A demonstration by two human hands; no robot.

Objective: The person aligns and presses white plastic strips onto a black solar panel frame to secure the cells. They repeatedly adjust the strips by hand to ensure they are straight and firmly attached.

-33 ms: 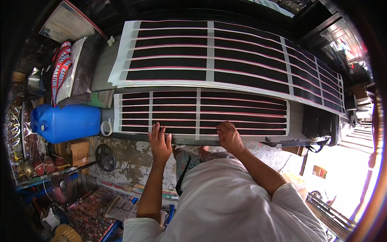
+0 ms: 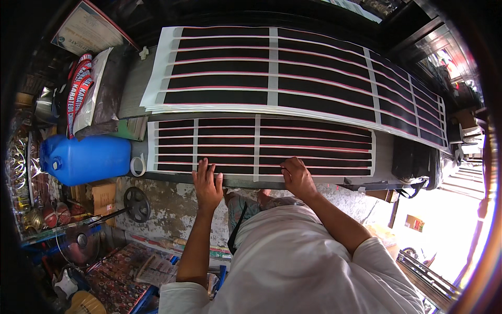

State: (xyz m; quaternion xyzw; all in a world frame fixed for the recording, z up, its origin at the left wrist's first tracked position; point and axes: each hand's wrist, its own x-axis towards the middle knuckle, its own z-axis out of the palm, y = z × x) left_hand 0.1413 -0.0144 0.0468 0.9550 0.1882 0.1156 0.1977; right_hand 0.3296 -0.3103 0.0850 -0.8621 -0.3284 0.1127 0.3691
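A white sheet with black, red-edged bands lies flat on the table.

Head-worn, left of a side-by-side fisheye pair. Looking steeply down over the white shirt, facing forward onto the tabletop, fairly near the left hand and right hand; upright, unmirrored, very wide, bending straight edges.

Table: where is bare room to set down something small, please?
A grey strip is bare between the lower sheet and black bag; another strip between the upper sheets and wrapped package. It is crowded at left, by the blue jug and white ring, and in front, by the left hand and right hand.
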